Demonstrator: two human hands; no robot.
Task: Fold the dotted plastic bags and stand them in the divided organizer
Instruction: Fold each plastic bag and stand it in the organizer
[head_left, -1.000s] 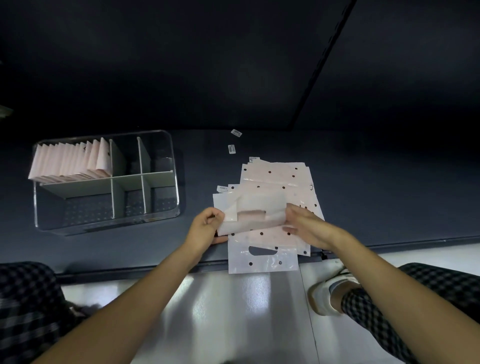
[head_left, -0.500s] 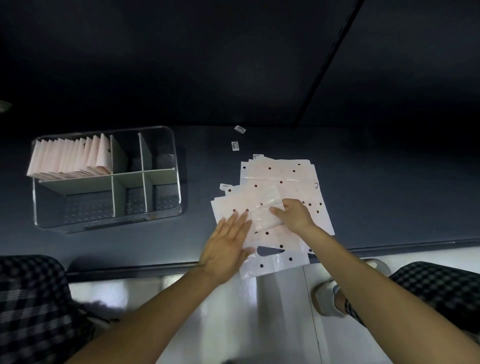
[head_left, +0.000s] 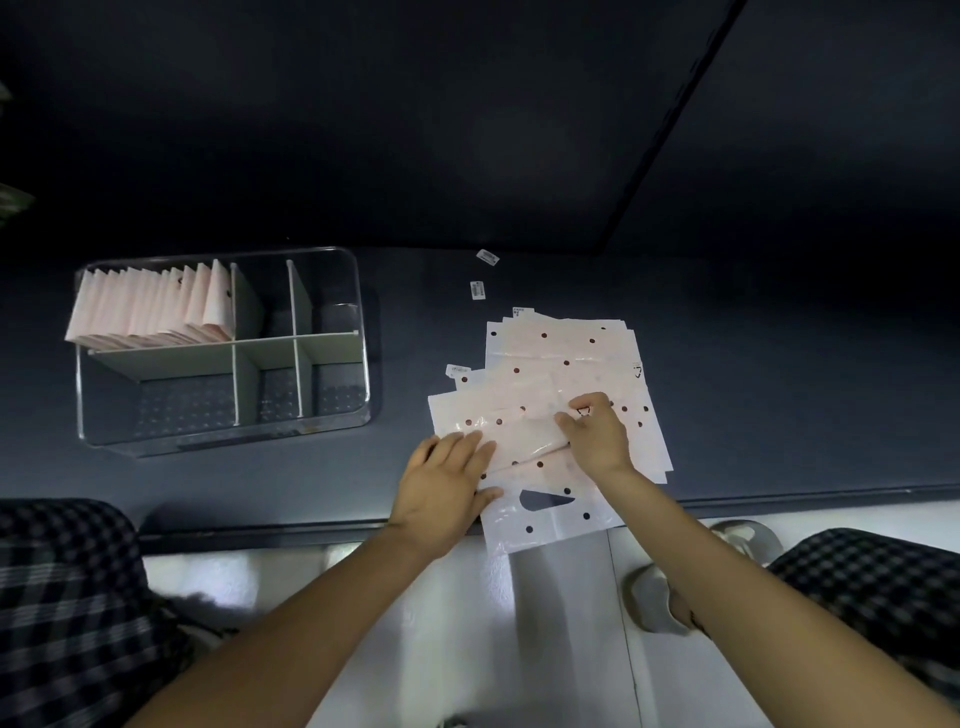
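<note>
A loose pile of pale pink dotted plastic bags (head_left: 556, 358) lies on the dark table, right of centre. On top of it lies a partly folded bag (head_left: 509, 431). My left hand (head_left: 447, 488) presses flat on that bag's left end, fingers together. My right hand (head_left: 592, 436) pinches the bag's right part and folds it over. The lowest bag with a handle cut-out (head_left: 550, 512) hangs over the table's front edge. The clear divided organizer (head_left: 363, 332) stands at the left; several folded bags (head_left: 150, 306) stand in its back-left compartment, and its other compartments hold nothing.
Small white stickers (head_left: 479, 289) lie on the table behind the pile, and another (head_left: 487, 255) lies farther back. The table's front edge (head_left: 260, 532) runs just under my wrists. My checked trouser legs and a pale shoe (head_left: 654, 592) show below on the light floor.
The bag I held up a second ago was laid flat on the pile. My left hand has slid left and pressed down, while my right hand folds the bag's right part over.
</note>
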